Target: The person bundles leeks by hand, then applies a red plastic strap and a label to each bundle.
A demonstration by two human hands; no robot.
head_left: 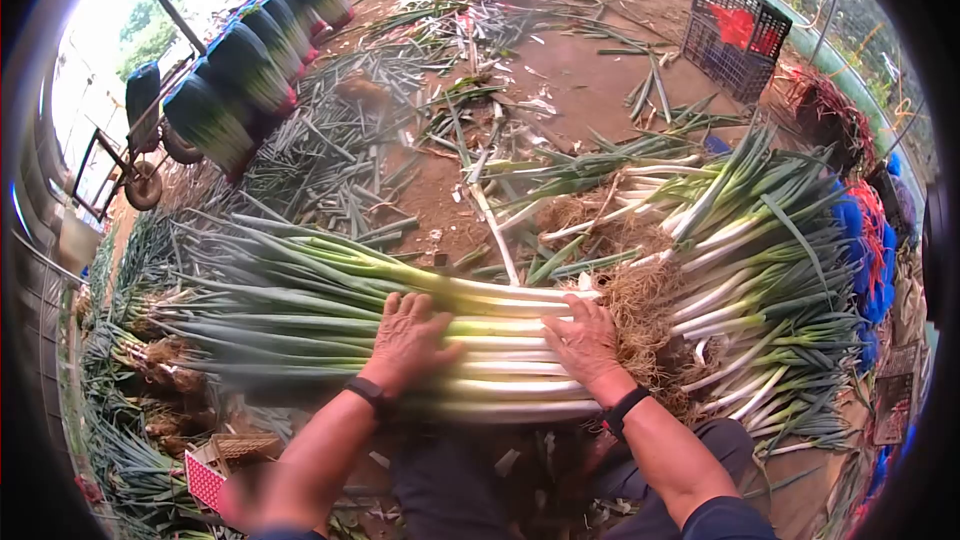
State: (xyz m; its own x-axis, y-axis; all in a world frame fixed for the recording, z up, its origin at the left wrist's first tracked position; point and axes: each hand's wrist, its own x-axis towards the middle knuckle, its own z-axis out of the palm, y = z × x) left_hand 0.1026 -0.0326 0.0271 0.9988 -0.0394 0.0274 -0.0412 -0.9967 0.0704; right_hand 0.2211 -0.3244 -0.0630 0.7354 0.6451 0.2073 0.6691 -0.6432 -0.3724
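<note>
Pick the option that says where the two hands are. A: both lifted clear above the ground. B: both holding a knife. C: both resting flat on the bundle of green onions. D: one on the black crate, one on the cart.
C: the left hand and right hand both lie palm down on the white stalks of the green onions laid across in front of the person.

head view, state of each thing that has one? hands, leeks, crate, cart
left hand: open, flat on the leek bundle
right hand: open, pressed on the bundle near the roots
leek bundle: lying sideways across the lap, roots uncut
leek pile: stacked, roots on
black crate: upright, red item inside
cart: loaded with wrapped bundles
</note>
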